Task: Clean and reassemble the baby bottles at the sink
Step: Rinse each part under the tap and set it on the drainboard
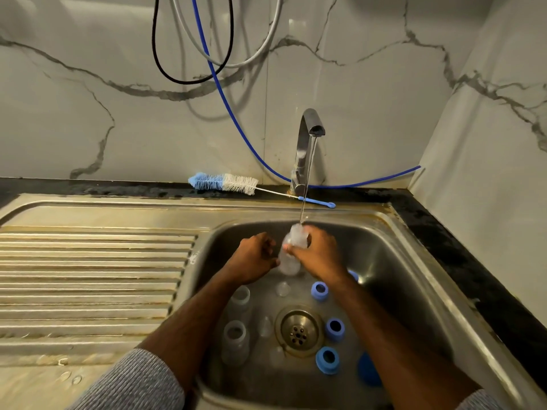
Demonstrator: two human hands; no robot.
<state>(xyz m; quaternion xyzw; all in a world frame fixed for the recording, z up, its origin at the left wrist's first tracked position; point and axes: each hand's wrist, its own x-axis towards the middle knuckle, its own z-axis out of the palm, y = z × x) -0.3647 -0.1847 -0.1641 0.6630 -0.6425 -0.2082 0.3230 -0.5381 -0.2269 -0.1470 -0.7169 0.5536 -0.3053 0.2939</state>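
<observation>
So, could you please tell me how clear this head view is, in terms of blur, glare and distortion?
Head view: the bottle under the tap is smeared by motion, as are the fingers of the right hand; the left hand is sharper; the cables cast soft shadows on the wall; warm glare streaks the draining board; the wide lens bends the sink's rim.

home kitchen, sink corner. stainless sink with ribbed drainboard on the left, set in a dark stone counter. marble-look wall panels on the far and right sides, tap running, bottle brush on the far ledge, loose hoses hanging down the wall.
</observation>
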